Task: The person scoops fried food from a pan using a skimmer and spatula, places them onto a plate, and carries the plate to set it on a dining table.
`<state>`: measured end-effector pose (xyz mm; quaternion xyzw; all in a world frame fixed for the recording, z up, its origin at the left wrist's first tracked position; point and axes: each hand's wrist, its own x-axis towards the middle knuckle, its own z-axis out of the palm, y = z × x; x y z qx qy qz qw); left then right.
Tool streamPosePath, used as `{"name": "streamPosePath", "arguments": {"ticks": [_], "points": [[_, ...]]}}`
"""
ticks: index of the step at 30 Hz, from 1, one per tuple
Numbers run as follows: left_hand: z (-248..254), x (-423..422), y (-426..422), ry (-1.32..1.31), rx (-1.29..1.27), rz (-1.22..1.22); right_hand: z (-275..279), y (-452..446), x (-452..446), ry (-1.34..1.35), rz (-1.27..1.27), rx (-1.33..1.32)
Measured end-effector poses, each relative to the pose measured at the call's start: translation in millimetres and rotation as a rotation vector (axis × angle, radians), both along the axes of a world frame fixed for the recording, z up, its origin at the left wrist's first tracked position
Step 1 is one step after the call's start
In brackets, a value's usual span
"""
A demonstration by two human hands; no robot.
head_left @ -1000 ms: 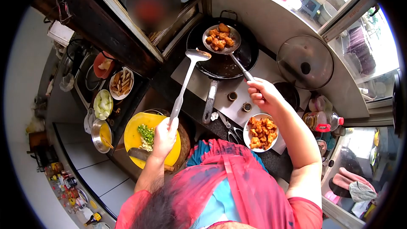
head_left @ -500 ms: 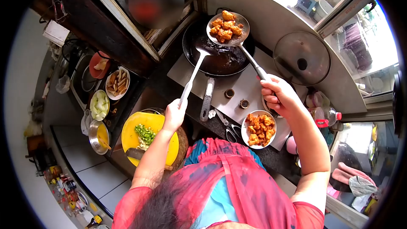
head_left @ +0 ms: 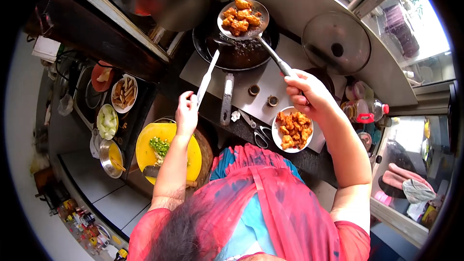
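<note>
My left hand (head_left: pixel 185 117) is closed round the handle of a metal spatula (head_left: pixel 206 80), whose blade reaches into the wok (head_left: pixel 198 43) just under the skimmer. With my right hand (head_left: pixel 311 95) I grip the dark end of a long-handled skimmer (head_left: pixel 273 54). Its round bowl is over the wok and carries several browned fried pieces (head_left: pixel 241 18). Dark, bubbling oil shows in the wok below. A white bowl (head_left: pixel 276 141) of similar fried pieces (head_left: pixel 292 129) sits beneath my right wrist, close to my body.
Left of me, a yellow cutting board (head_left: pixel 145 151) holds chopped greens (head_left: pixel 159 146) and a knife (head_left: pixel 151 171). Scissors (head_left: pixel 260 133) lie by the counter's edge. A glass lid (head_left: pixel 355 48) leans against the wall. Several dishes of food and a metal bowl (head_left: pixel 107 166) stand further left.
The spatula blade has moved up to the skimmer's underside, nearly meeting it. The whole view has shifted a little. Both hands keep their holds, and the fried pieces remain in the skimmer.
</note>
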<state>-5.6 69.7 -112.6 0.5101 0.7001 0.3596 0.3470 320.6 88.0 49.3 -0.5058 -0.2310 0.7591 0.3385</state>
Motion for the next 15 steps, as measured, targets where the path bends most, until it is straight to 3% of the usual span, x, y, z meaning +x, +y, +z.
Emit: {"name": "streamPosePath", "arguments": {"ticks": [2,4,6,8,10,12,14,15], "points": [[-13.9,4.3,-21.8,0.059,0.433,0.211,-0.5,-2.8,1.7,0.02,-0.008,0.001],[-21.9,15.0,-63.0,-0.021,0.527,0.261,-0.2,-8.1,-1.5,-0.024,-0.035,0.018],[-34.6,36.5,-107.1,-0.318,0.221,0.017,-0.9,-11.0,0.3,-0.026,-0.048,0.029],[-33.8,63.3,-112.7,-0.28,-0.123,-0.449,-3.0,-13.8,4.1,-0.006,-0.058,0.032],[-68.4,100.2,-108.0,-0.517,-0.335,-0.591,-3.3,-18.7,5.1,0.004,-0.062,0.042],[-105.0,135.4,-95.9,-0.715,-0.588,-0.561,-0.5,-23.6,5.1,0.005,-0.075,0.031],[-136.2,166.9,-87.7,-0.718,-0.732,-0.614,-1.4,-27.7,7.4,0.025,-0.08,0.041],[-120.8,180.0,-79.5,-0.703,-0.876,-0.615,-0.4,-29.7,7.7,0.016,-0.087,0.038]]}}
